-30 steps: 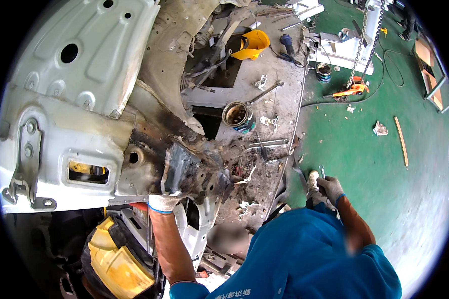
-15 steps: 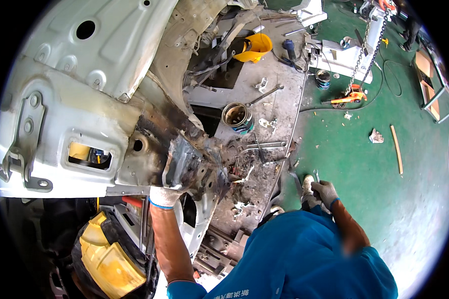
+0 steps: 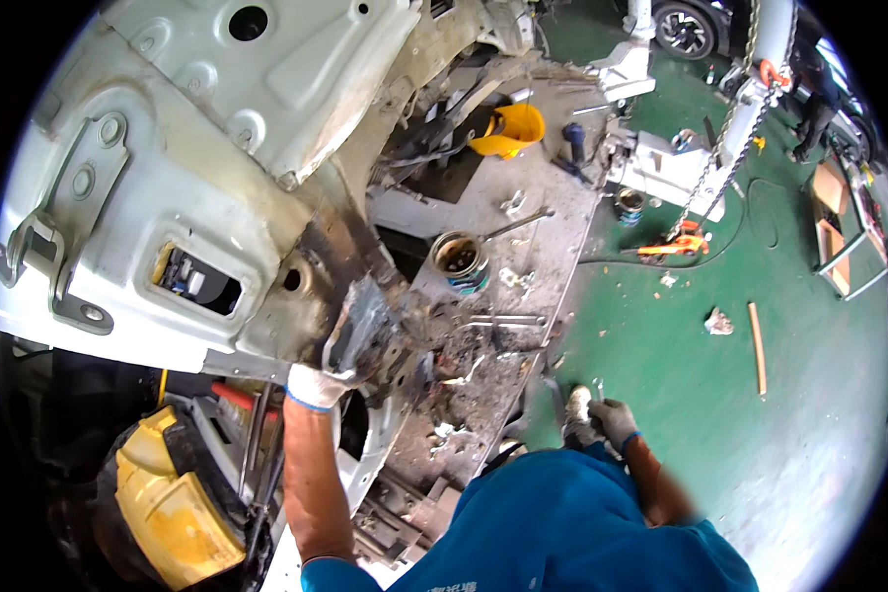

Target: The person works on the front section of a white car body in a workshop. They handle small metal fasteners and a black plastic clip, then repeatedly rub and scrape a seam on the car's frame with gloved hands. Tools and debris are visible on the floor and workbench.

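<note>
While the left hand (image 3: 314, 387), white glove on, is up against the lower edge of the car body (image 3: 133, 281) by the scorched patch (image 3: 353, 331), its fingers are hidden, so can't tell if it's gripping. Right hand (image 3: 617, 422)'s closed round a kinda blurry wrench (image 3: 599, 389) near the shoe (image 3: 579, 406).

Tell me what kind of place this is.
Most likely a vehicle body repair shop: there's a bare, partly scorched car body, wrenches lying on a grimy platform, and another vehicle's wheel in the background.
</note>
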A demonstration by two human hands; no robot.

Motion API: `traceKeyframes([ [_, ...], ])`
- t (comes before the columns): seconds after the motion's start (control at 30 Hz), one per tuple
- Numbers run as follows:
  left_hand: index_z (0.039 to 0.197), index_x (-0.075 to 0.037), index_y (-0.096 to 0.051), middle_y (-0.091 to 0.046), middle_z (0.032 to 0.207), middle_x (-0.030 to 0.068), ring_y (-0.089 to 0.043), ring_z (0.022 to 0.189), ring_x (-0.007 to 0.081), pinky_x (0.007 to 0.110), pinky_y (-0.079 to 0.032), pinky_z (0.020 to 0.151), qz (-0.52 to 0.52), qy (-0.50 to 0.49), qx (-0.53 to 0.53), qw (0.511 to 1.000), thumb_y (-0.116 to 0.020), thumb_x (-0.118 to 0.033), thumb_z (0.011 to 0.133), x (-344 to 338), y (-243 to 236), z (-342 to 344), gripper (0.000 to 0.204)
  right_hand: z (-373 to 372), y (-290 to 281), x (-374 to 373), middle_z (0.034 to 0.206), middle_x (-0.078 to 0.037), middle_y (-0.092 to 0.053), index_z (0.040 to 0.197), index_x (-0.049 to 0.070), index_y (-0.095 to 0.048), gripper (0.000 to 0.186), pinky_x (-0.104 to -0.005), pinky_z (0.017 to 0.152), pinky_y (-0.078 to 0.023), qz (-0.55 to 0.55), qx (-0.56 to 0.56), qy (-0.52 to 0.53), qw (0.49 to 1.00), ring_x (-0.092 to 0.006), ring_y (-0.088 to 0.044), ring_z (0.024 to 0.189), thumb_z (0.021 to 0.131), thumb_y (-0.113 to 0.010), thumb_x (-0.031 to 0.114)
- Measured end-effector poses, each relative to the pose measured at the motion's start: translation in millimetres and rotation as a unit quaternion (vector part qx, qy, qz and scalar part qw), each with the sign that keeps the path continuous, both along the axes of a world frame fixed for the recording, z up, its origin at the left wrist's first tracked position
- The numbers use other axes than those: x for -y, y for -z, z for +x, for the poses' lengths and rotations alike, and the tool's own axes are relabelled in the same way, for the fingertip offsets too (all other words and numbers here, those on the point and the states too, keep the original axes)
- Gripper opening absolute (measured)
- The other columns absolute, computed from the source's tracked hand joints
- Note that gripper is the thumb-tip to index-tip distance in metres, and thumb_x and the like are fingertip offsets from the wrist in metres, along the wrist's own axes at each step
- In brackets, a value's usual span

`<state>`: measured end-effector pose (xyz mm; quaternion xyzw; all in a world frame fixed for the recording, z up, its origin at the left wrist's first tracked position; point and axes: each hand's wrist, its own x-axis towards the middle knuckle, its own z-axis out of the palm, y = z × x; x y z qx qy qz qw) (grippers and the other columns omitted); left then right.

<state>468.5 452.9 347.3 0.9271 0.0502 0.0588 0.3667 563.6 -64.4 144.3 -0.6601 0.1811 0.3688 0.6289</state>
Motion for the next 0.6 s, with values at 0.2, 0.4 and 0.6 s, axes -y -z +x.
traceKeyframes([
  [0.2,0.166,-0.008,-0.022,-0.054,0.152,0.0145,-0.053,0.139,0.0280,0.038,-0.042,0.118,0.155,0.060,-0.022,0.986,-0.086,-0.015,0.077,-6.0,-27.1,1.3,0.110,-0.1,41.6,8.2,0.077,-0.003,-0.068,0.092,0.002,-0.074,0.032,-0.0303,0.060,-0.049,-0.023,0.030,-0.015,0.999,-0.0126,-0.062,0.067,0.090,-0.076,0.035],
  [0.4,0.165,-0.013,-0.030,-0.051,0.157,0.0129,-0.049,0.142,0.0313,0.042,-0.038,0.120,0.169,-0.022,-0.068,0.983,-0.082,-0.047,0.077,-29.7,-1.6,-10.3,0.108,4.2,50.5,13.7,0.096,-0.006,-0.073,0.110,-0.003,-0.073,0.045,-0.0316,0.077,-0.055,-0.049,-0.021,-0.062,0.997,-0.0150,-0.067,0.083,0.095,-0.074,0.039],
  [0.6,0.164,-0.007,-0.026,-0.060,0.143,0.0125,-0.064,0.121,0.0280,0.038,-0.053,0.105,0.251,0.031,0.068,0.965,-0.088,-0.014,0.075,-4.7,-10.2,-7.9,0.108,3.5,17.4,7.7,0.093,-0.006,-0.073,0.107,-0.001,-0.076,0.046,-0.0335,0.076,-0.054,-0.057,-0.004,-0.085,0.995,-0.0164,-0.067,0.082,0.093,-0.073,0.043],
])
